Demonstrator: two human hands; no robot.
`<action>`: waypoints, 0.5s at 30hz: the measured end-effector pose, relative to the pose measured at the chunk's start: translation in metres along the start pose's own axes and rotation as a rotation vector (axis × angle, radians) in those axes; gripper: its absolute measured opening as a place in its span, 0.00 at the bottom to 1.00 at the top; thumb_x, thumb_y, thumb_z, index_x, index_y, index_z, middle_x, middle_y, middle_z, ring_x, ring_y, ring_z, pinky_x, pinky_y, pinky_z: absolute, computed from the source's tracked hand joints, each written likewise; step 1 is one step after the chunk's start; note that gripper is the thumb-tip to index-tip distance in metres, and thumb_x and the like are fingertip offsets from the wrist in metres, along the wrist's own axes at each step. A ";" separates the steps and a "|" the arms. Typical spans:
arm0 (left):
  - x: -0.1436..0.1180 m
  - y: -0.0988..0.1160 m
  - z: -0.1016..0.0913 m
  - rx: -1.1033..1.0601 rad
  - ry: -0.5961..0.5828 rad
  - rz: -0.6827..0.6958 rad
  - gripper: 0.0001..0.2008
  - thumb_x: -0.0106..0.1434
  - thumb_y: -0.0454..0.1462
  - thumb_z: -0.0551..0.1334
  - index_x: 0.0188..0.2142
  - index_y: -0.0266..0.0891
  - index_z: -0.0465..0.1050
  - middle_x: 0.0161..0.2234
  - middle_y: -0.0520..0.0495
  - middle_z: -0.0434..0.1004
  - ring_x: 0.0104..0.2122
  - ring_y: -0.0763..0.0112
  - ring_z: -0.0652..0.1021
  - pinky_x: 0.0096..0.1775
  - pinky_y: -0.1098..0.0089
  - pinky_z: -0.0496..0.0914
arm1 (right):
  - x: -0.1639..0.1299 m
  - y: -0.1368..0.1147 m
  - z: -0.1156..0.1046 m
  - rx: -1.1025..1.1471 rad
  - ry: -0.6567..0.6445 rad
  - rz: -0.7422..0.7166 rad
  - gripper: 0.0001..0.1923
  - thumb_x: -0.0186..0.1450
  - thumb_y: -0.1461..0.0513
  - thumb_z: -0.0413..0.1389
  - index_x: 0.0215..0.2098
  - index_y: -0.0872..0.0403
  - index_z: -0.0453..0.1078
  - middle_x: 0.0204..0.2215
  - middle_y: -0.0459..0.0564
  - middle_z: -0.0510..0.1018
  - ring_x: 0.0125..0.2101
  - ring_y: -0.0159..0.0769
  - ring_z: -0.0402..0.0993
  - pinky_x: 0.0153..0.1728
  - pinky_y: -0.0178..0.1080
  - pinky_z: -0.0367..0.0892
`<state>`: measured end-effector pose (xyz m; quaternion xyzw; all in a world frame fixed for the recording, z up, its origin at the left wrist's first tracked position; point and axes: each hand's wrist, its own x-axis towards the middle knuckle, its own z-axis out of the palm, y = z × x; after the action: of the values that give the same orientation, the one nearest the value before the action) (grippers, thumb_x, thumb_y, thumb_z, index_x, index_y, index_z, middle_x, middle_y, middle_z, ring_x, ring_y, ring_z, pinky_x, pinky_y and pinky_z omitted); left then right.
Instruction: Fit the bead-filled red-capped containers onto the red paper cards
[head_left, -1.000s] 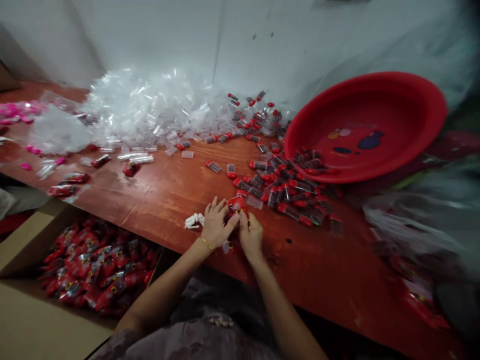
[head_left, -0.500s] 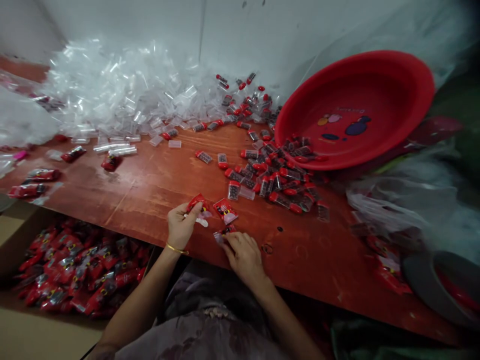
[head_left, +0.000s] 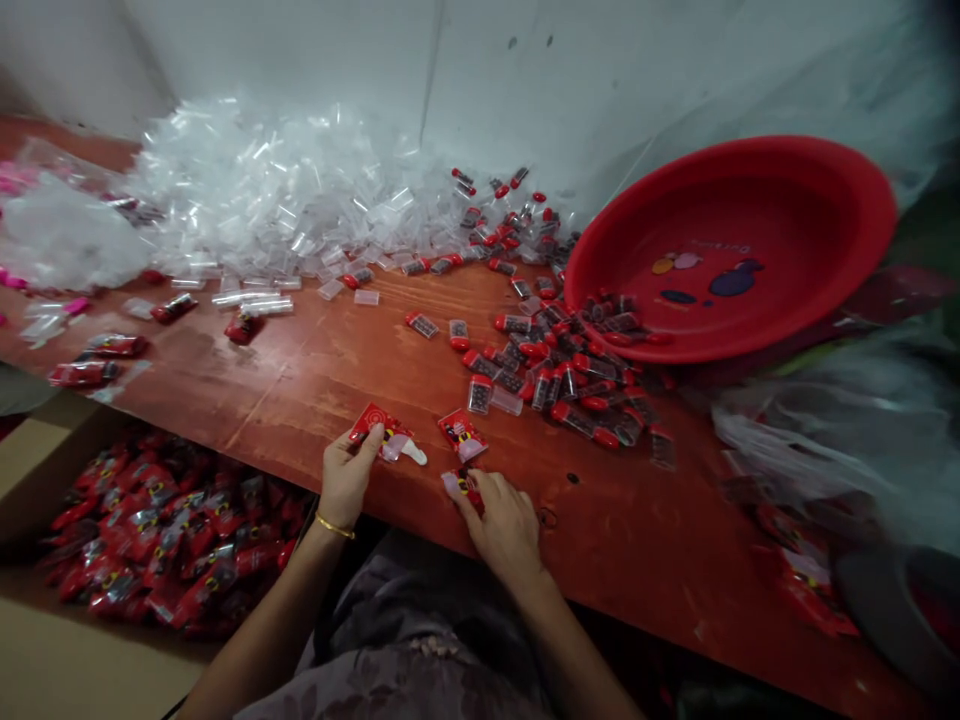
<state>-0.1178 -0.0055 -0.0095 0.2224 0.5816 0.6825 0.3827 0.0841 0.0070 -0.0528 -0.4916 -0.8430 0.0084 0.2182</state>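
Note:
My left hand (head_left: 347, 478) pinches a small red printed packet (head_left: 373, 422) between thumb and fingers, just above the table's front edge. A white tab (head_left: 414, 453) sticks out at that packet's right end. My right hand (head_left: 507, 518) rests low on the table, its thumb and fingers closed on a second red packet (head_left: 454, 481), which they partly cover. Between the hands and a little farther back, a third red packet (head_left: 463, 434) lies flat. Beyond it is a heap of small clear containers with red caps and dark contents (head_left: 551, 360).
A tilted red basin (head_left: 817, 320) stands at the right rear. Clear plastic tubes (head_left: 270, 190) are piled along the wall. A cardboard box (head_left: 45, 440) of filled red packets (head_left: 165, 530) sits below the table's left front. Plastic bags (head_left: 832, 410) and a grey ring-shaped object (head_left: 870, 610) are at right.
My left hand has turned its packet, so more of the printed face shows. My right hand stays at its packet. The whole view has shifted slightly.

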 end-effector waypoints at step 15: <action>0.035 -0.003 -0.042 -0.094 0.237 -0.048 0.18 0.42 0.45 0.71 0.27 0.33 0.76 0.24 0.52 0.76 0.24 0.77 0.72 0.29 0.75 0.66 | 0.081 0.016 -0.010 0.023 0.028 -0.052 0.13 0.68 0.58 0.47 0.32 0.54 0.71 0.26 0.48 0.77 0.29 0.33 0.70 0.34 0.37 0.54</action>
<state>-0.1696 -0.0046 -0.0270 0.1080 0.5953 0.7211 0.3376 0.0669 0.0806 -0.0178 -0.4672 -0.8522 0.0055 0.2357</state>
